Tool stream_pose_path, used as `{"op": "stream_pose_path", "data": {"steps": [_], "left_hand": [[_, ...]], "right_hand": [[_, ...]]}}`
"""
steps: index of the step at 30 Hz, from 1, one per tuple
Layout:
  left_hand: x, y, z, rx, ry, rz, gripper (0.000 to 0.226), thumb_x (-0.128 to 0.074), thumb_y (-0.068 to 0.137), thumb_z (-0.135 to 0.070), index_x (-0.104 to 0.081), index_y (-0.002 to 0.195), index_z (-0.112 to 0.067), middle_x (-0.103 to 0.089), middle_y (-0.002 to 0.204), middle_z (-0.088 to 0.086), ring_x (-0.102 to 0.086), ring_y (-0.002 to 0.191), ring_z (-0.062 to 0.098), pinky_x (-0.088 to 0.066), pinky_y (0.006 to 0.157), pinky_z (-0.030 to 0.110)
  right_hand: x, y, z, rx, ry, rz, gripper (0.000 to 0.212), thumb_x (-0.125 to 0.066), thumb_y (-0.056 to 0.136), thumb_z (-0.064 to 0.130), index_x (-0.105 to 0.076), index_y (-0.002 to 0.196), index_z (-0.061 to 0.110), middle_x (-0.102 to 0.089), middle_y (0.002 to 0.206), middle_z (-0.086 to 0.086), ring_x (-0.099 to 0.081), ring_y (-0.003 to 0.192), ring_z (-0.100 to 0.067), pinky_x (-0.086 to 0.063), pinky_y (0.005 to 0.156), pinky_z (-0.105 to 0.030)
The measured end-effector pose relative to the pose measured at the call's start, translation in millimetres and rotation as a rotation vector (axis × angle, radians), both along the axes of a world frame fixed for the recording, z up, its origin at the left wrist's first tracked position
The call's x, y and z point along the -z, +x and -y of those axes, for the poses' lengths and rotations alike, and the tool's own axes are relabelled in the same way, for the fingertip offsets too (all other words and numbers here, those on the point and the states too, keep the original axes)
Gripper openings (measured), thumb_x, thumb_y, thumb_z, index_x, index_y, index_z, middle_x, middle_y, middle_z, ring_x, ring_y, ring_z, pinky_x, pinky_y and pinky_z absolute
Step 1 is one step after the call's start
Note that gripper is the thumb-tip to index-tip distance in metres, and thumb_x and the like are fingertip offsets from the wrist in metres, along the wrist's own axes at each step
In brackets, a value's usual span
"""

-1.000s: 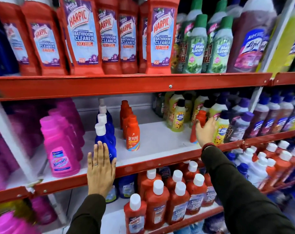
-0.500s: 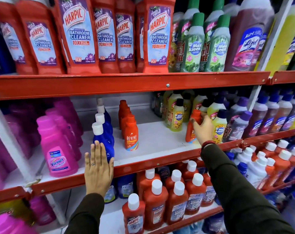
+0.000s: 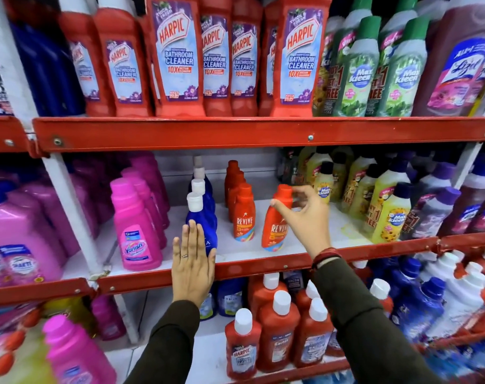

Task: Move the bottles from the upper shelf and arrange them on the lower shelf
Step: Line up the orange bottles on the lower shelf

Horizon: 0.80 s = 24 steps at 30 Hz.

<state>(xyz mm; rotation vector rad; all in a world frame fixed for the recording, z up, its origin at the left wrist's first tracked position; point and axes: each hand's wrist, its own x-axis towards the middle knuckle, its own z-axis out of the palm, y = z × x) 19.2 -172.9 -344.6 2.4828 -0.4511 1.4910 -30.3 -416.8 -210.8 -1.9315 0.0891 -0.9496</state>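
Observation:
My right hand [image 3: 305,214] pinches the cap of an orange Revive bottle [image 3: 274,228], which leans slightly on the white middle shelf [image 3: 263,253]. Just left of it stands a row of orange Revive bottles [image 3: 243,214], front one upright. My left hand [image 3: 193,261] lies flat with fingers together against the red shelf edge and the front blue bottle with a white cap [image 3: 204,220]; it holds nothing. Red Harpic bathroom cleaner bottles [image 3: 298,59] line the upper shelf.
Pink Vanish bottles [image 3: 134,228] stand at the left of the middle shelf, yellow and purple Max Kleen bottles [image 3: 388,214] at the right. The bottom shelf holds red Harpic bottles with white caps [image 3: 277,331] and blue bottles [image 3: 418,309]. White shelf surface shows right of the held bottle.
My right hand has carried the orange Revive bottle leftward from beside the yellow bottles to a spot next to the Revive row. The left hand stays on the shelf edge.

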Motion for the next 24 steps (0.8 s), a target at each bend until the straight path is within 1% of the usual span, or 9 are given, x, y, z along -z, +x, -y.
{"op": "stream_pose_path", "data": {"steps": [1, 4, 7, 11, 14, 16, 20, 24], "left_hand": [[-0.2, 0.0, 0.0, -0.003, 0.001, -0.002, 0.082, -0.036, 0.101, -0.031, 0.012, 0.161, -0.005, 0.024, 0.171, 0.009, 0.019, 0.160, 0.020, 0.007, 0.130, 0.040], [-0.3, 0.3, 0.0, -0.003, 0.000, -0.008, 0.082, -0.035, 0.101, -0.032, 0.013, 0.161, -0.005, 0.024, 0.171, 0.009, 0.019, 0.160, 0.020, 0.008, 0.130, 0.039], [0.8, 0.9, -0.5, -0.013, 0.003, -0.013, 0.081, -0.035, 0.101, -0.031, 0.012, 0.161, -0.004, 0.024, 0.171, 0.009, 0.019, 0.160, 0.021, 0.009, 0.131, 0.039], [1.9, 1.1, -0.9, -0.022, 0.012, -0.035, 0.080, -0.034, 0.102, -0.031, 0.012, 0.161, -0.004, 0.023, 0.171, 0.010, 0.018, 0.160, 0.022, 0.009, 0.131, 0.040], [2.0, 0.7, -1.1, -0.026, 0.017, -0.051, 0.079, -0.033, 0.102, -0.031, 0.013, 0.161, -0.004, 0.024, 0.171, 0.011, 0.019, 0.160, 0.022, 0.009, 0.130, 0.040], [2.1, 0.1, -1.3, -0.029, 0.022, -0.056, 0.079, -0.033, 0.102, -0.031, 0.013, 0.161, -0.004, 0.024, 0.171, 0.011, 0.019, 0.159, 0.022, 0.009, 0.130, 0.041], [1.1, -1.6, -1.6, -0.018, 0.024, -0.075, 0.080, -0.033, 0.101, -0.032, 0.013, 0.161, -0.006, 0.024, 0.171, 0.010, 0.019, 0.159, 0.022, 0.008, 0.130, 0.041], [-1.9, -6.3, -3.5, 0.014, 0.026, -0.119, 0.083, -0.035, 0.101, -0.037, 0.014, 0.162, -0.010, 0.025, 0.170, 0.009, 0.019, 0.159, 0.022, 0.009, 0.130, 0.041]], "right_hand": [[3.4, 1.3, -8.7, -0.015, -0.006, -0.013, 0.042, -0.087, 0.072, 0.040, -0.064, 0.103, 0.022, -0.074, 0.100, 0.000, -0.070, 0.091, -0.015, -0.056, 0.081, -0.030], [12.8, 5.6, -29.7, -0.038, -0.037, -0.044, 0.047, -0.086, 0.070, 0.047, -0.063, 0.102, 0.021, -0.073, 0.100, 0.003, -0.069, 0.090, -0.011, -0.055, 0.076, -0.025], [18.2, 9.2, -43.5, -0.039, -0.061, -0.080, 0.048, -0.085, 0.071, 0.050, -0.060, 0.102, 0.023, -0.072, 0.103, 0.003, -0.068, 0.091, -0.010, -0.056, 0.077, -0.025], [20.4, 11.4, -52.9, -0.029, -0.087, -0.087, 0.046, -0.083, 0.073, 0.050, -0.056, 0.102, 0.027, -0.070, 0.106, 0.000, -0.068, 0.096, -0.015, -0.059, 0.081, -0.031], [21.1, 11.8, -56.2, -0.009, -0.109, -0.082, 0.047, -0.082, 0.074, 0.051, -0.056, 0.102, 0.024, -0.068, 0.106, -0.001, -0.066, 0.097, -0.017, -0.060, 0.085, -0.040], [21.9, 11.7, -57.4, 0.005, -0.126, -0.082, 0.048, -0.081, 0.074, 0.052, -0.055, 0.102, 0.024, -0.068, 0.106, -0.001, -0.066, 0.096, -0.018, -0.060, 0.084, -0.042], [24.2, 11.1, -57.4, 0.002, -0.125, -0.092, 0.050, -0.082, 0.073, 0.053, -0.054, 0.104, 0.025, -0.067, 0.108, -0.001, -0.066, 0.096, -0.018, -0.061, 0.083, -0.041], [26.5, 9.3, -57.5, -0.019, -0.115, -0.091, 0.053, -0.082, 0.073, 0.053, -0.054, 0.108, 0.025, -0.066, 0.113, -0.001, -0.065, 0.099, -0.015, -0.061, 0.085, -0.037]]}}
